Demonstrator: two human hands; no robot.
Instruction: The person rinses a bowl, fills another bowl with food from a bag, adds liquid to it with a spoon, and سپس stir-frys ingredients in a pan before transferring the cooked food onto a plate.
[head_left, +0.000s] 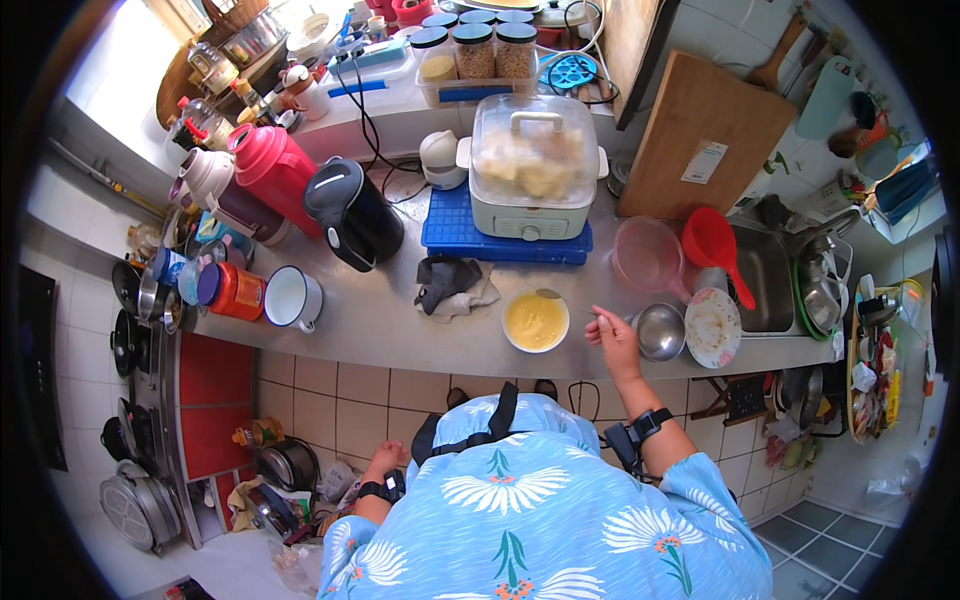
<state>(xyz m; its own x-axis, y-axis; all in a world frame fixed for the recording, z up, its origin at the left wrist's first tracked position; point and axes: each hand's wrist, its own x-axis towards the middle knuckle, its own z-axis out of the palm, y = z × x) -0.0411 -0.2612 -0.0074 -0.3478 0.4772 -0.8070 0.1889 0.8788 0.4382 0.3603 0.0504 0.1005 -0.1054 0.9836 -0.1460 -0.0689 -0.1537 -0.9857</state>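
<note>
My right hand (615, 337) grips the thin handle of a metal spoon (550, 294) just right of a white bowl (536, 321). The spoon's head is over the bowl's upper rim. Thick yellow contents, like beaten egg or batter, fill much of that bowl. Close by on the right stand a steel bowl (660, 331) and a floral plate (713, 328) with brown stains. Below the counter, my left hand (388, 454) hangs beside my body; its fingers are too small and partly hidden to read. A grey and a white cloth (457, 285) lie left of the yellow bowl.
Behind the bowl, a lidded electric steamer (532, 169) with food inside sits on a blue crate (504, 247). A black kettle (352, 214) and an enamel mug (293, 297) occupy the left. Rightward are a pink strainer (649, 255), red ladle (716, 251) and sink (765, 285).
</note>
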